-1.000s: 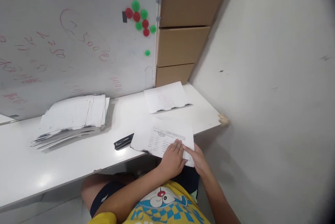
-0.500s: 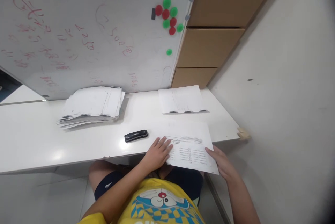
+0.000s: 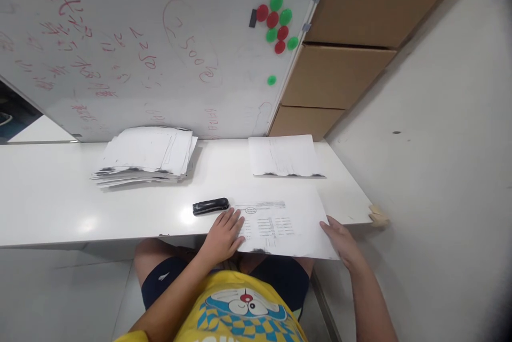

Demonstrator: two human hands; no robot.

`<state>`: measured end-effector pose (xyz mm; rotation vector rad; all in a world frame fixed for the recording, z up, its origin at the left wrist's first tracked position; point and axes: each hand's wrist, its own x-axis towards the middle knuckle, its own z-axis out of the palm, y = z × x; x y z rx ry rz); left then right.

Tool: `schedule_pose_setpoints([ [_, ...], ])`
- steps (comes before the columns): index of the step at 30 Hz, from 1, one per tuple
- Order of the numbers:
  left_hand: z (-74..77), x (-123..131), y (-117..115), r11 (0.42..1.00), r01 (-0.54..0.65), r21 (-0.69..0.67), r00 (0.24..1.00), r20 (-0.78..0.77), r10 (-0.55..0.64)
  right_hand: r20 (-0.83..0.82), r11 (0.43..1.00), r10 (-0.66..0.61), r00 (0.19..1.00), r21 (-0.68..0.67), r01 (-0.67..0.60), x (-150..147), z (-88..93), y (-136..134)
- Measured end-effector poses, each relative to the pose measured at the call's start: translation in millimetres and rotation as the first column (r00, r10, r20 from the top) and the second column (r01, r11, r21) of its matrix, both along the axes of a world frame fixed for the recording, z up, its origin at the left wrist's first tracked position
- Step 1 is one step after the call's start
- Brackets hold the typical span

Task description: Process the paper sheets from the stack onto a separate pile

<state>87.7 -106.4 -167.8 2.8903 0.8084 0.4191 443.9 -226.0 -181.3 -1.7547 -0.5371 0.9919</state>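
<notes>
A printed sheet of paper [image 3: 292, 222] lies at the near edge of the white desk [image 3: 60, 208], its front part hanging over the edge. My left hand [image 3: 222, 235] rests flat on the sheet's left side with fingers spread. My right hand [image 3: 340, 240] holds the sheet's right front corner, fingers against its edge. A black stapler [image 3: 210, 206] lies on the desk just left of the sheet, beyond my left fingertips.
A thick stack of papers [image 3: 146, 155] sits at the back left of the desk. A thinner pile [image 3: 285, 156] lies at the back right. A whiteboard [image 3: 140, 48] with red writing and magnets [image 3: 277, 24] stands behind. Cardboard boxes [image 3: 340, 75] are stacked in the corner.
My hands have moved apart along the sheet: the left one to its left side, the right one to its right corner. The sheet has turned square to the desk edge. The view swung right.
</notes>
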Motion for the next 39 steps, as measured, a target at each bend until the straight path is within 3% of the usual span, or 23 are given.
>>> schedule_pose_setpoints([
  [3,0.4,-7.5,6.6,0.997,0.079,-0.023,0.997,-0.007,-0.079,0.355,0.998,-0.010,0.935,-0.055,0.032,-3.3,0.8,2.2],
  [5,0.6,-8.9,9.3,0.994,0.106,-0.037,0.994,-0.019,-0.107,0.638,0.999,0.006,0.770,-0.031,0.018,-24.1,5.5,0.1],
  [7,0.4,-8.3,10.7,0.991,0.126,-0.044,0.991,-0.032,-0.127,0.832,0.982,0.110,0.544,-0.007,-0.187,-61.1,8.7,-4.2],
  [8,0.1,-7.7,11.1,0.990,0.131,-0.045,0.991,-0.037,-0.132,0.875,0.933,0.212,0.436,-0.048,-0.357,-83.6,8.5,-6.1],
  [10,-0.8,-6.5,11.5,0.990,0.136,-0.044,0.990,-0.042,-0.138,0.902,0.833,0.354,0.246,-0.185,-0.522,-128.6,3.8,-6.9],
  [11,-1.2,-6.0,11.6,0.989,0.141,-0.043,0.989,-0.044,-0.143,0.913,0.802,0.373,0.167,-0.227,-0.553,-147.9,-0.4,-5.1],
  [14,-2.0,-4.7,11.9,0.987,0.158,-0.041,0.985,-0.062,-0.160,0.939,0.817,0.344,0.021,-0.288,-0.500,-180.9,-15.6,6.1],
  [19,-0.4,-3.6,10.5,0.989,0.143,-0.023,0.988,-0.058,-0.144,0.960,0.831,0.270,-0.069,-0.268,-0.487,-174.4,-27.8,15.8],
  [26,-2.0,-5.3,2.4,0.995,0.097,0.032,0.995,-0.011,-0.096,0.978,0.797,0.182,-0.099,-0.206,-0.568,-165.3,-27.5,5.4],
  [32,-12.3,-2.2,-1.2,0.972,0.181,0.151,0.982,0.023,-0.186,0.974,0.823,0.178,-0.141,-0.225,-0.521,-156.3,-34.6,1.0],
  [37,-14.9,-5.8,6.3,0.947,0.273,0.168,0.954,0.079,-0.289,0.956,0.695,0.185,-0.227,-0.290,-0.657,-140.6,-24.8,3.8],
  [39,-14.4,-7.5,9.1,0.928,0.321,0.189,0.935,0.096,-0.343,0.954,0.670,0.173,-0.246,-0.297,-0.680,-136.3,-20.1,4.8],
])
